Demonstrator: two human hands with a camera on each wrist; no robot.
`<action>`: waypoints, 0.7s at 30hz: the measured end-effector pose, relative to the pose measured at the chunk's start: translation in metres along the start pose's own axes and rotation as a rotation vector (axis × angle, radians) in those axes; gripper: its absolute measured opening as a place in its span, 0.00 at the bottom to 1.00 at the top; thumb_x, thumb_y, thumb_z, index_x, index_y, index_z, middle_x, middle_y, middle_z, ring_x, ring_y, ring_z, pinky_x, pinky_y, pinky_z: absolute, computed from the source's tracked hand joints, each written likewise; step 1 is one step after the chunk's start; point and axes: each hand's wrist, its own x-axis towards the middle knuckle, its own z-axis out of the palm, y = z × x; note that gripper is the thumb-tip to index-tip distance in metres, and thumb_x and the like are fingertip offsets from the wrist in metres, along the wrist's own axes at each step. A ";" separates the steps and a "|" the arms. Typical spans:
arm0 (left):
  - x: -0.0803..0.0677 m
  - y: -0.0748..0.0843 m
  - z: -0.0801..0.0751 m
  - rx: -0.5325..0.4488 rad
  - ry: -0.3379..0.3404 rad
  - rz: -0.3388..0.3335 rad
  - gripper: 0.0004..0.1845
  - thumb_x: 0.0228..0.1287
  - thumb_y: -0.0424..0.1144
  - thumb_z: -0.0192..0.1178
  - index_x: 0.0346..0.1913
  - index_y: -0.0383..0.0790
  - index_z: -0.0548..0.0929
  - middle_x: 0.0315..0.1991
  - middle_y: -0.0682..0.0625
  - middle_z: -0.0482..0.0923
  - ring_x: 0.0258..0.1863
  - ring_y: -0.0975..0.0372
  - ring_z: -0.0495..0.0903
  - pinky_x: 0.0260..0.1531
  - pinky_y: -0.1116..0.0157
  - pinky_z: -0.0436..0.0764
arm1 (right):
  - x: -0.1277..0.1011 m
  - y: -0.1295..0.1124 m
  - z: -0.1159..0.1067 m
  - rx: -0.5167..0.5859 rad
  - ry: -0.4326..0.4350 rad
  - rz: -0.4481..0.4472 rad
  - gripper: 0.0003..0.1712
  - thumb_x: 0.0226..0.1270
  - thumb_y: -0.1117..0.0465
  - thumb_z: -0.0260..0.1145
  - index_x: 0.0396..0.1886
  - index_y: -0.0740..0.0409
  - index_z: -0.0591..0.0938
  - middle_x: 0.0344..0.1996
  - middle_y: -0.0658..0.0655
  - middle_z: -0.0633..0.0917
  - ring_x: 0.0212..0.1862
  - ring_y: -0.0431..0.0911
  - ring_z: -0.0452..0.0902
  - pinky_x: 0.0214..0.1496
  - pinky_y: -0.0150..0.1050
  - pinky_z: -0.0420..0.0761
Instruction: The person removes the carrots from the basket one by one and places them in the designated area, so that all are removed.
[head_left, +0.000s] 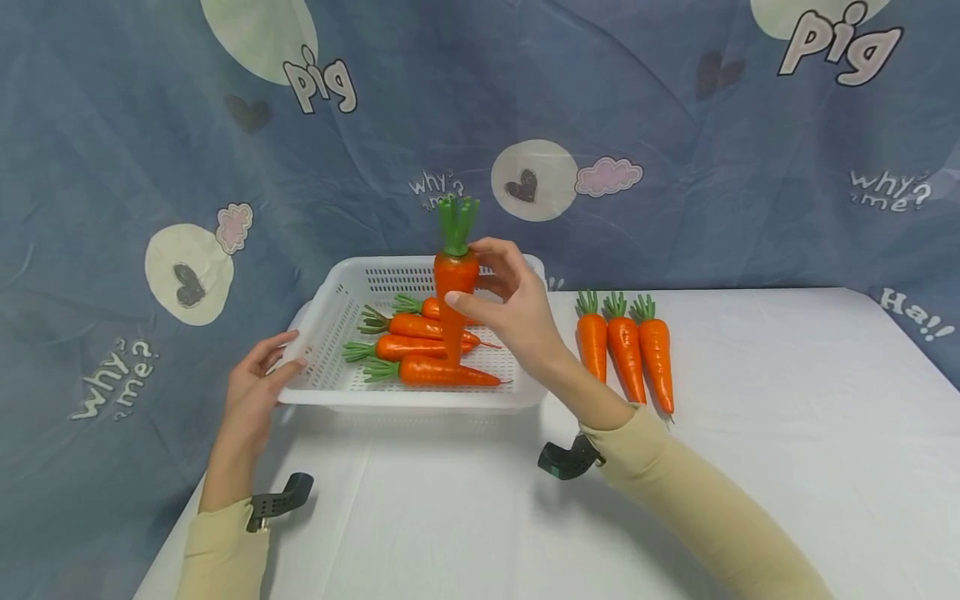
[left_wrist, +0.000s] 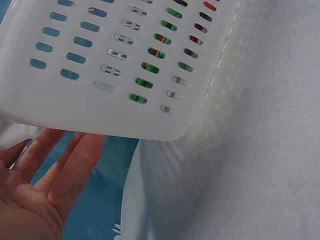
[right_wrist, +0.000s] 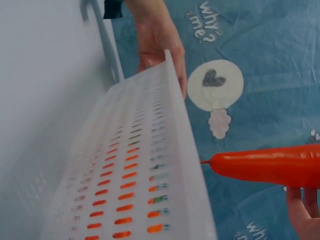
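Note:
My right hand (head_left: 517, 304) pinches an orange carrot (head_left: 456, 275) near its top, green stems up, over a white slotted plastic basket (head_left: 442, 400). In the right wrist view the held carrot (right_wrist: 270, 165) shows its thin tip beside the basket rim (right_wrist: 187, 135). My left hand (head_left: 255, 387) grips the basket's left end, thumb over the rim; in the left wrist view the fingers of that hand (left_wrist: 55, 175) reach under the rim. Several carrots lie in the basket, stems to the left, the nearest carrot (head_left: 442, 372) along the front side.
Three more carrots (head_left: 626, 346) lie side by side on the white table (head_left: 787, 417), right of the basket, stems away from me. A blue printed cloth (head_left: 675, 125) hangs behind the table and on its left. Each wrist wears a black mount (head_left: 281, 497).

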 end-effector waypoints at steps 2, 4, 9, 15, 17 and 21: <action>0.000 0.000 0.000 0.011 -0.001 0.001 0.26 0.68 0.36 0.60 0.68 0.48 0.73 0.54 0.55 0.76 0.47 0.66 0.76 0.33 0.70 0.78 | -0.001 -0.002 -0.003 0.002 0.012 -0.012 0.29 0.61 0.70 0.70 0.61 0.57 0.71 0.56 0.56 0.79 0.56 0.52 0.75 0.59 0.46 0.73; 0.000 0.000 0.000 0.011 0.000 0.000 0.26 0.68 0.36 0.60 0.68 0.48 0.73 0.54 0.55 0.75 0.47 0.65 0.76 0.33 0.70 0.78 | -0.001 -0.004 -0.007 0.005 0.022 -0.019 0.29 0.61 0.70 0.70 0.61 0.56 0.72 0.56 0.56 0.79 0.56 0.52 0.76 0.59 0.45 0.74; -0.001 0.001 0.001 0.016 0.006 0.002 0.26 0.68 0.36 0.60 0.68 0.48 0.73 0.54 0.55 0.75 0.48 0.65 0.75 0.33 0.70 0.78 | -0.002 -0.009 -0.015 0.064 0.045 -0.005 0.28 0.61 0.71 0.69 0.60 0.56 0.72 0.56 0.58 0.79 0.54 0.54 0.78 0.55 0.45 0.77; -0.001 0.000 0.001 -0.004 0.005 0.004 0.26 0.67 0.36 0.60 0.68 0.48 0.73 0.53 0.55 0.76 0.47 0.65 0.76 0.32 0.70 0.78 | -0.005 -0.017 -0.026 0.119 0.067 0.056 0.27 0.61 0.67 0.68 0.60 0.55 0.73 0.55 0.60 0.79 0.49 0.55 0.81 0.42 0.45 0.83; -0.001 0.000 0.001 -0.002 0.005 0.007 0.25 0.68 0.36 0.60 0.68 0.48 0.74 0.53 0.55 0.76 0.46 0.65 0.76 0.32 0.70 0.79 | -0.007 -0.019 -0.029 0.119 0.069 0.091 0.27 0.62 0.65 0.68 0.61 0.54 0.73 0.55 0.59 0.79 0.48 0.53 0.81 0.39 0.45 0.83; -0.001 0.000 0.001 -0.028 0.003 -0.002 0.25 0.67 0.36 0.61 0.67 0.48 0.74 0.53 0.55 0.76 0.47 0.65 0.76 0.32 0.71 0.79 | -0.010 -0.023 -0.036 0.099 0.067 0.133 0.26 0.64 0.63 0.68 0.61 0.53 0.73 0.55 0.59 0.79 0.46 0.53 0.80 0.40 0.48 0.83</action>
